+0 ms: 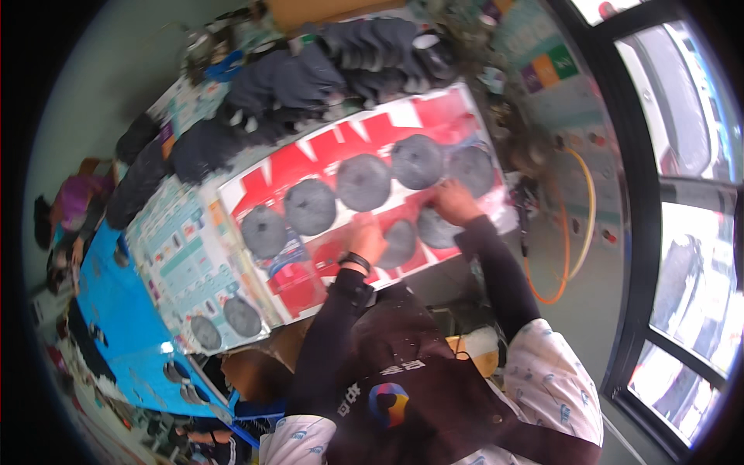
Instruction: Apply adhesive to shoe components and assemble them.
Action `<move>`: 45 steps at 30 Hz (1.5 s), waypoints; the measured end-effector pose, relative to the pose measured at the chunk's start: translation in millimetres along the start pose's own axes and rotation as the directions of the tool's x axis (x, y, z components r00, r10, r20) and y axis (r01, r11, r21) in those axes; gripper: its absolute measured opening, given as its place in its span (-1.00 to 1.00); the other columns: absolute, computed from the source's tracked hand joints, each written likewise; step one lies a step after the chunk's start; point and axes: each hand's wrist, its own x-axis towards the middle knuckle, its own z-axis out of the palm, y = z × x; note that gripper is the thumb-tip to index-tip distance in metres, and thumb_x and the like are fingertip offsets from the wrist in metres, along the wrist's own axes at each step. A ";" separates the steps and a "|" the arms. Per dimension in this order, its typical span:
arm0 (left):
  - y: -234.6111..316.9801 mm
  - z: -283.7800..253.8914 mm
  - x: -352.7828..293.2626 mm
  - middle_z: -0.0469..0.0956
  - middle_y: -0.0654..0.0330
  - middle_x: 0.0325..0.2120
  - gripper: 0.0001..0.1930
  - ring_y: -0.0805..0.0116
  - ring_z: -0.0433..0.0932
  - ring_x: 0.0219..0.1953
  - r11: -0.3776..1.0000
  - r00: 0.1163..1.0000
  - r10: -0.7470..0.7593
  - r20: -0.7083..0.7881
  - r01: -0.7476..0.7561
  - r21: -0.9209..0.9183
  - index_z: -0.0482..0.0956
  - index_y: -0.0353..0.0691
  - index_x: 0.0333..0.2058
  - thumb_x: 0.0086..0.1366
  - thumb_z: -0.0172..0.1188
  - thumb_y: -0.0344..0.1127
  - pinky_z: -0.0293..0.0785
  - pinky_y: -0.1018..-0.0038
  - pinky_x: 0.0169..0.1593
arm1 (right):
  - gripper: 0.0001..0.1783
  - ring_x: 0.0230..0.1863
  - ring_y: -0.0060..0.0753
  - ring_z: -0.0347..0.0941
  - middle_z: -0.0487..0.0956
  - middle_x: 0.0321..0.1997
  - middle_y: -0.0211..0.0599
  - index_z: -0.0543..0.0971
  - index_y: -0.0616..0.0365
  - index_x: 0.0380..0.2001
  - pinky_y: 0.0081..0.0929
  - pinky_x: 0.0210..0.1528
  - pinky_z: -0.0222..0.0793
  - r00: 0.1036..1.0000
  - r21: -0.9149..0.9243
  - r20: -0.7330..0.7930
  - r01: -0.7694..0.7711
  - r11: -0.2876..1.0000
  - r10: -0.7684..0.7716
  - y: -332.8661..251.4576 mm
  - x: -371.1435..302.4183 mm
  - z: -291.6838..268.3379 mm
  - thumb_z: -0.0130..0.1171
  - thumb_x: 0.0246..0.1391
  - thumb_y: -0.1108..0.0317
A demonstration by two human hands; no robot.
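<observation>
Several round grey discs, each with a small mark or hole at its middle, lie in two rows on a red and white printed board (325, 139). My left hand (368, 239) is over the board, below the upper-middle disc (363, 182) and beside a lower disc (398, 244). Blur smears its fingers. My right hand (457, 203) reaches in at the board's right part, its fingertips close to a disc (417, 161) and the rightmost disc (470, 171). Under that wrist, another disc (438, 228) is partly covered. Whether either hand grips anything is not plain.
Stacks of dark grey pads (283, 81) line the table's far side. Two more discs (242, 316) lie on the printed sheet at left. A blue surface (116, 287) stands further left. An orange hose (568, 256) hangs at right, near the dark window frame (632, 155).
</observation>
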 end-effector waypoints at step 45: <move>-659.8 -148.9 -368.6 0.60 -0.10 -0.23 -0.63 -0.08 0.60 -0.10 0.674 0.231 -0.732 -0.641 0.388 -0.629 0.58 -0.32 0.03 0.51 -0.02 -0.15 0.50 0.13 0.00 | -0.76 -0.12 0.16 0.58 0.60 -0.08 -0.09 0.50 0.06 -0.02 0.00 -0.11 0.50 0.981 0.387 -0.193 0.101 0.917 -0.026 -615.1 140.9 155.5 0.07 0.25 0.41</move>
